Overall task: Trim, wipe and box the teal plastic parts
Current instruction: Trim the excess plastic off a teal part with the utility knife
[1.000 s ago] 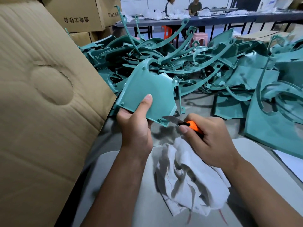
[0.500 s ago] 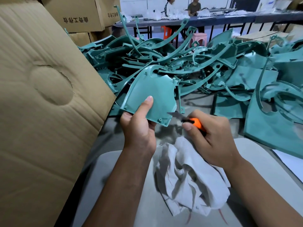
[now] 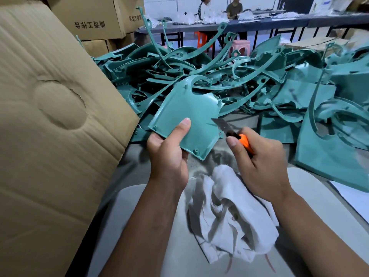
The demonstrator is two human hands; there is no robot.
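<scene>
Left hand (image 3: 169,154) pinching teal part (image 3: 187,116) by near edge, right hand (image 3: 259,158) gripping orange knife (image 3: 237,136), blade at part's right rim just beyond left thumb: risk of slipping blade nicking thumb or gouging plastic.

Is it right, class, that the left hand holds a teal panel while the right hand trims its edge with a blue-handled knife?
One detail is wrong: the knife in the right hand has an orange handle, not blue, as the head view shows. The left hand does hold the teal panel.
</scene>
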